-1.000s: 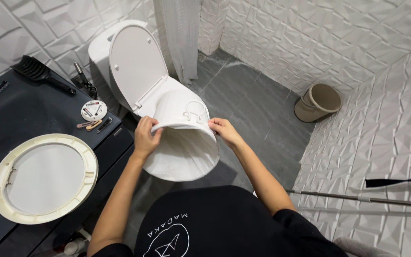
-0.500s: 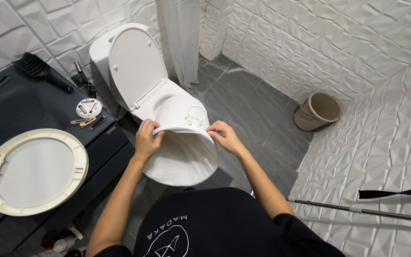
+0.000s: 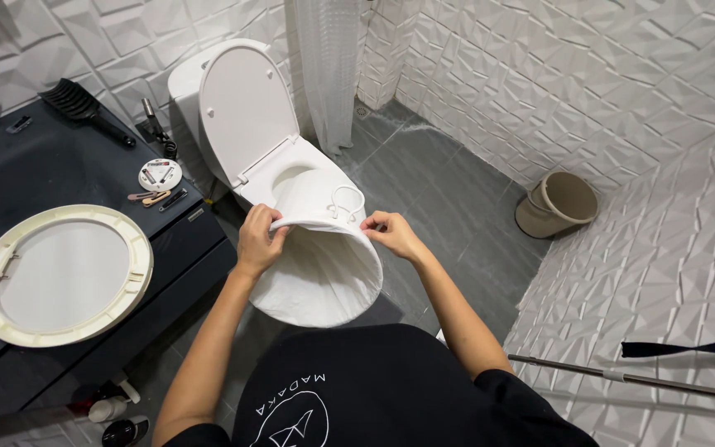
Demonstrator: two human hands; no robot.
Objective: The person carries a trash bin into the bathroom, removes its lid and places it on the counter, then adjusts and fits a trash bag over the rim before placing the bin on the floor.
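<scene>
Both hands, left hand (image 3: 260,240) and right hand (image 3: 391,232), pinch shut on the thin white fabric cover (image 3: 320,269) stretched over the toilet bowl (image 3: 291,170). Smooth grey floor (image 3: 448,190) lies open to the right; the dark counter (image 3: 68,178) crowds the left.

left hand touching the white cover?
Touching. Head view shows the left hand pinching the white cover's upper edge, fingers curled over the fabric; no gap.

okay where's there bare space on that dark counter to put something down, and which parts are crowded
Bare patches on the dark counter: the stretch between the black hairbrush and the round cream lid, and the front corner below that lid. Crowded: the right edge, where a small round tin and hair clips sit. Both hands hold the white cover over the toilet.
</scene>
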